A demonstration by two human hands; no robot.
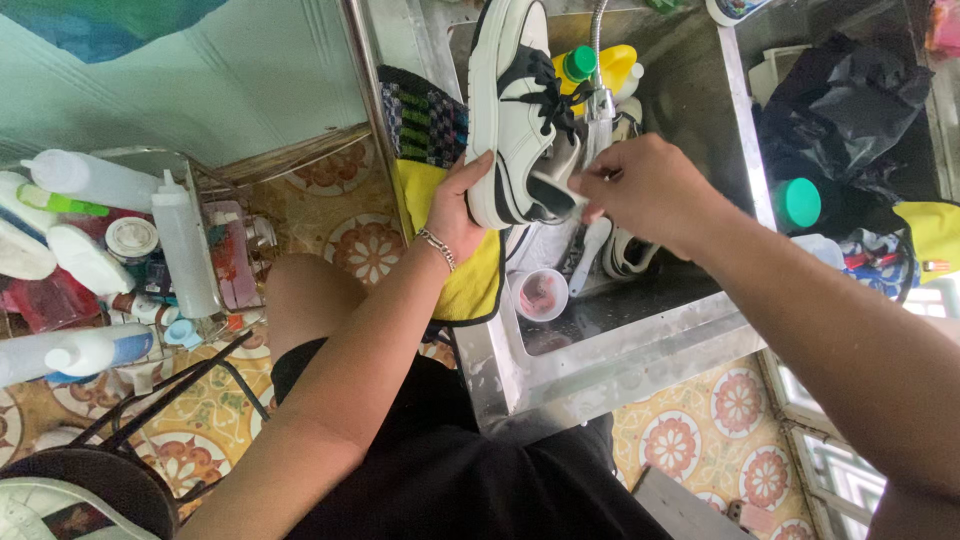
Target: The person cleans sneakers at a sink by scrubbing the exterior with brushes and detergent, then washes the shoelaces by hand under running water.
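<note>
- The shoe [515, 110], white with black panels and black laces, is held above the steel sink [640, 340], heel end toward the person and toe pointing away.
- The left hand [455, 205] is clamped on the heel, thumb along the sole edge and fingers behind; a chain bracelet sits at the wrist.
- The right hand [645, 190] is pinched together at the shoe's opening, fingertips meeting on the collar or tongue; whether a small item is held between them cannot be told.
- The tap [598, 95] stands just behind the shoe. Water flow cannot be made out.
- The heel grip should be kept firm, so that the shoe is not twisted by work at the opening.
- The shoe is best kept over the basin, so that any run-off falls inside and not on the yellow cloth [470, 270] draped over the rim.
- Short, light pulls at the collar are judged safer than hard tugs, since wet lining can be strained.
- A pink cup [540, 293] and a second shoe [625, 250] lie in the basin below; the held shoe should be kept apart from them.
- A squeeze bottle [185, 245] stands in a rack well to the left.
</note>
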